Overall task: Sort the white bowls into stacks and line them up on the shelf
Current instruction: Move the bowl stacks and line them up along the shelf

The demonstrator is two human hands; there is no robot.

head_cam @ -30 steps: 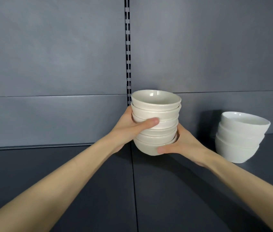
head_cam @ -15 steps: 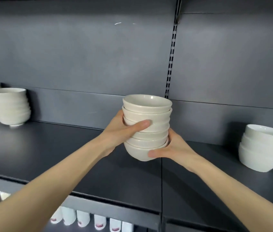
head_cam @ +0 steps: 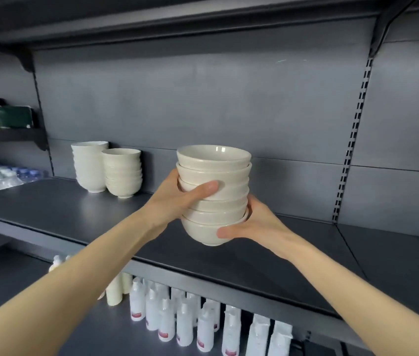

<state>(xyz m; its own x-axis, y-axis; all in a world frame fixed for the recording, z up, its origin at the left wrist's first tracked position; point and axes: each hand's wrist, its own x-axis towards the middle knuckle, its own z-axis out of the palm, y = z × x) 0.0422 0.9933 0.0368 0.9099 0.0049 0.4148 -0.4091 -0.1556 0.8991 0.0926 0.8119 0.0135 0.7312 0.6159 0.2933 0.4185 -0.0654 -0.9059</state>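
Still, the bowl stack [head_cam: 213,176] is being gripped by the left hand [head_cam: 177,201] and right hand [head_cam: 257,222]. Red labels on the bottles [head_cam: 185,322] are being shown too blurred for reading. The shelved stacks [head_cam: 123,173] are being seen nearer than before.

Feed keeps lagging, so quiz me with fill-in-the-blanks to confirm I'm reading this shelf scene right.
The left hand and right hand together grip the held stack of ____.
The held stack hangs ____ the shelf, not resting on it.
____ more bowl stacks stand at the shelf's back left.
White bottles stand ____ the shelf.
Missing: bowls; above; two; below.
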